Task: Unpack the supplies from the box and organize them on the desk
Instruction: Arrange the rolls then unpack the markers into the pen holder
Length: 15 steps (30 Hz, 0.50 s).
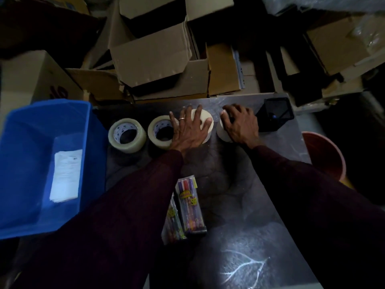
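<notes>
Left hand [187, 132] flat, fingers spread, pressing on third tape roll [198, 114]; right hand [239, 124] fingers curled round fourth tape roll [221, 132] just beside it; row runs left-right along desk [229, 184] back edge

Four tape rolls [130, 147] line the far desk edge, bounded by the blue bin [89, 126] on my left and the black holder [275, 114] on my right. Bare desk [239, 184] between the rolls and the marker packs [190, 207] gives free passage, as does the area right of the packs.
</notes>
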{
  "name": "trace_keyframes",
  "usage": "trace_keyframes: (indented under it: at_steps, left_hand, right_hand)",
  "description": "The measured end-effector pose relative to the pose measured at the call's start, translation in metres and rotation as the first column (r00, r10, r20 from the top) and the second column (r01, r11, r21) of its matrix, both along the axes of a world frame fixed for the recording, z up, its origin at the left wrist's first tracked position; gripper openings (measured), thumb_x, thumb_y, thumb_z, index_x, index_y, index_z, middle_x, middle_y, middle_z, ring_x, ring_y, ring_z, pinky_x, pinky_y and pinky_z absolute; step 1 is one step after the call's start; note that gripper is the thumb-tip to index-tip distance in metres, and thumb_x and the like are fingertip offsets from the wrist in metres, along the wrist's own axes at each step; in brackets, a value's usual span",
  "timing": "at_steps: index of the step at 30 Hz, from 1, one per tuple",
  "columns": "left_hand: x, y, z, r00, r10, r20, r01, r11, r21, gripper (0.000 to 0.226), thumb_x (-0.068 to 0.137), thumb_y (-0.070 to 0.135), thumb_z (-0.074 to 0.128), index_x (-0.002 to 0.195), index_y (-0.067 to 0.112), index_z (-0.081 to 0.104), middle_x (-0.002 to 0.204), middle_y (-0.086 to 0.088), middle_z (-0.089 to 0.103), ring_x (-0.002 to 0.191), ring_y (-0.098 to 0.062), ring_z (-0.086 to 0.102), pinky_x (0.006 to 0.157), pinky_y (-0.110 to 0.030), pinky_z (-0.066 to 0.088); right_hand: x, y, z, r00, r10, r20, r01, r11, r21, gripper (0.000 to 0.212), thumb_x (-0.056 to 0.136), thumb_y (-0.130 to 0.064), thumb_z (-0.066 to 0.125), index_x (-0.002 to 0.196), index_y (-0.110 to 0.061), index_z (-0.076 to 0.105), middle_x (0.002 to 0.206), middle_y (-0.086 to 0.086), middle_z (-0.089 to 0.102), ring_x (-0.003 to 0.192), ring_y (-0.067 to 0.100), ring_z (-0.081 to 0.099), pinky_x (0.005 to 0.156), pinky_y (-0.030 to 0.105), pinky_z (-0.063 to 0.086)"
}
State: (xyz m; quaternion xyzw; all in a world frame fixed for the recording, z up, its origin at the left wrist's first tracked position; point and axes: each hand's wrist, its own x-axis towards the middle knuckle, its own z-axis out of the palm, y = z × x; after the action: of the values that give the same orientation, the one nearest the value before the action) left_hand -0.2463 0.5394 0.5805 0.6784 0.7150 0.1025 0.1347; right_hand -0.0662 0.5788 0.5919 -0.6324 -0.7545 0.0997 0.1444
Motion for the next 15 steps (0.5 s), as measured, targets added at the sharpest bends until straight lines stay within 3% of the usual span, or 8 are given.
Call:
trace_keyframes:
  at_steps: [3,6,8,11,15]
  left_hand:
    - [-0.005,-0.018,0.028,0.995,0.029,0.096,-0.041,0.991,0.128,0.063,0.097,0.056,0.035,0.152,0.028,0.023,0.157,-0.009,0.028,0.143,-0.032,0.025,0.115,-0.055,0.016]
    - [-0.017,-0.06,0.055,0.973,0.154,0.169,-0.201,0.929,0.311,0.048,0.092,0.05,0.048,0.132,0.024,0.05,0.133,-0.005,0.052,0.122,-0.029,0.047,0.1,-0.046,0.038]
    - [-0.027,-0.095,0.057,0.941,0.228,0.25,-0.307,0.885,0.349,0.035,0.089,0.046,0.053,0.113,0.022,0.059,0.114,-0.005,0.061,0.109,-0.03,0.055,0.092,-0.045,0.045]
    - [-0.043,-0.153,0.047,0.853,0.275,0.444,-0.401,0.89,0.217,0.023,0.085,0.04,0.058,0.101,0.024,0.06,0.099,-0.002,0.063,0.095,-0.026,0.061,0.083,-0.041,0.05]
    - [-0.062,-0.227,0.022,0.707,0.42,0.569,-0.484,0.874,-0.043,0.017,0.08,0.025,0.067,0.096,0.028,0.061,0.093,0.001,0.065,0.083,-0.022,0.065,0.076,-0.038,0.054]
  right_hand:
    - [-0.006,-0.017,0.015,0.995,-0.067,-0.073,0.071,0.996,0.053,0.04,0.101,-0.045,0.044,0.132,-0.025,0.061,0.142,0.008,0.055,0.126,0.031,0.049,0.101,0.042,0.042]
    - [-0.014,-0.063,0.024,0.934,-0.15,-0.325,0.206,0.968,0.143,0.029,0.098,-0.035,0.052,0.112,-0.015,0.069,0.123,0.011,0.062,0.113,0.03,0.053,0.094,0.039,0.044]
    - [-0.017,-0.102,0.016,0.853,-0.196,-0.483,0.248,0.967,0.047,0.022,0.096,-0.027,0.058,0.099,-0.01,0.07,0.106,0.015,0.065,0.101,0.031,0.059,0.087,0.04,0.048]
    - [-0.02,-0.167,-0.01,0.751,-0.302,-0.588,0.209,0.952,-0.222,0.015,0.092,-0.029,0.065,0.093,-0.015,0.071,0.093,0.007,0.07,0.089,0.025,0.067,0.083,0.039,0.053]
    - [-0.031,-0.243,-0.046,0.766,-0.379,-0.519,0.079,0.856,-0.51,0.028,0.084,-0.047,0.063,0.082,-0.019,0.069,0.081,0.002,0.073,0.08,0.02,0.069,0.078,0.043,0.057]
